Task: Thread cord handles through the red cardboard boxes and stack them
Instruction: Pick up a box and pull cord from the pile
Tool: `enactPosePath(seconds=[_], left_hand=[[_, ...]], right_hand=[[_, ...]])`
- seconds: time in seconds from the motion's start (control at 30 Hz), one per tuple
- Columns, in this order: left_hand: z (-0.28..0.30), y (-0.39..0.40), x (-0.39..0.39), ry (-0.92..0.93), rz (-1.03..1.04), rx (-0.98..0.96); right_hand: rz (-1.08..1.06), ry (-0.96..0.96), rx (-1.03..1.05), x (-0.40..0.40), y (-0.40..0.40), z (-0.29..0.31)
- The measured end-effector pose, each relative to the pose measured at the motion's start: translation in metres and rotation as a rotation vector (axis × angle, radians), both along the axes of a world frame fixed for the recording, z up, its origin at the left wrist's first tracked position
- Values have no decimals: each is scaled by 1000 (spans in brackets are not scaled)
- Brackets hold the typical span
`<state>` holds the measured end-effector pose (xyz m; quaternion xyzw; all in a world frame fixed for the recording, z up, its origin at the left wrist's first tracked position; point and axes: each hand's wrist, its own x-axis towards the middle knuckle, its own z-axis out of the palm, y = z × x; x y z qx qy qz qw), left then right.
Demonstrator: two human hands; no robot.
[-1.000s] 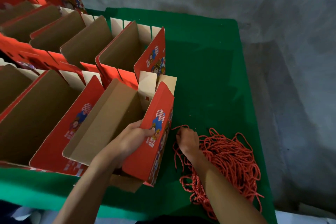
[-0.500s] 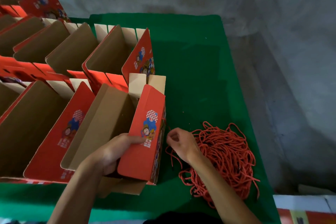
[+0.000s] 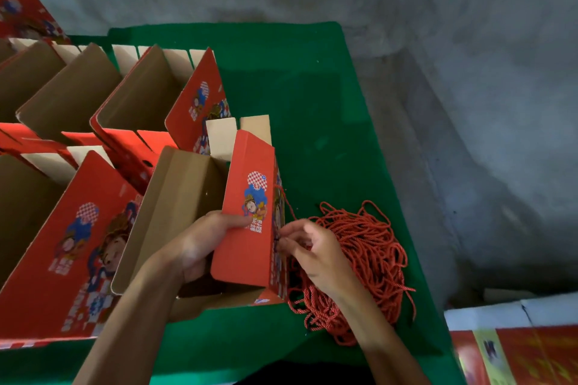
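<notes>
Threading a cord into the near box, with many boxes left to do.

The box (image 3: 247, 222) stands open at the bench's (image 3: 312, 97) near edge; the left hand (image 3: 200, 244) grips its red side panel, thumb on the printed face and the other fingers hidden inside. The right hand (image 3: 312, 250), just right of the box, pinches a cord (image 3: 284, 200) against that panel's outer face, seemingly at a hole. Whether the end is through cannot be told, so this handle looks unfinished. The cord pile (image 3: 369, 247), right of the box, is large. Left of and behind the box, rows of open boxes (image 3: 134, 103) stand with no cords visible, and none is stacked. Those boxes crowd the box's left side, and loose cords under the right wrist could snag.
</notes>
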<state>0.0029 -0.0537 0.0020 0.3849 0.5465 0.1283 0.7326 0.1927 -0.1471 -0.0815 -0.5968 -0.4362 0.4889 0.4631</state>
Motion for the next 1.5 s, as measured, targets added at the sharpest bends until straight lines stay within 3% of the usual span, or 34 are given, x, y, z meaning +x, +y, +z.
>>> enactPosePath(seconds=[0.33,0.53,0.7,0.9,1.0,1.13,1.23,1.4,1.5], left_hand=[[4,-2,30,40,-174,121],[14,9,61,70,-256,193],[18,24,80,72,-290,169],[19,40,92,164,-293,206],[16,43,96,199,-320,209],[12,51,92,59,-346,78],[9,57,94,47,-353,-24],[3,52,105,313,-627,274],[-3,50,112,460,-684,429]], right_hand=[[102,11,-110,37,0,6],[-98,320,-111,50,2,0],[-241,400,-121,50,11,-4],[-235,-15,48,38,20,-5],[-196,-108,61,40,25,-9],[-171,339,-108,58,34,-10],[-153,420,-171,69,35,-13],[-196,394,-92,63,36,-13],[-239,339,-47,52,40,-9]])
